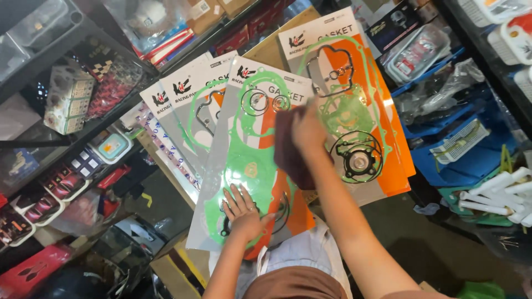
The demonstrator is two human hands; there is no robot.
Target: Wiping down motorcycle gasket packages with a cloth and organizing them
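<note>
Glass-fronted shelving [83, 130] ran along the left of the frame, holding patterned boxes [67, 98] upper left and rows of small red-and-white packaged parts [39, 205] lower left. Blue crates [471, 160] stood at right, one carrying a white mesh piece [460, 141] and clear plastic bags [443, 88]. A green tray [460, 196] at the right edge held white tubes [499, 194]. The dark floor [432, 243] at lower right bore a small crumpled scrap [426, 209]. A cardboard box [177, 266] sat at bottom centre.
</note>
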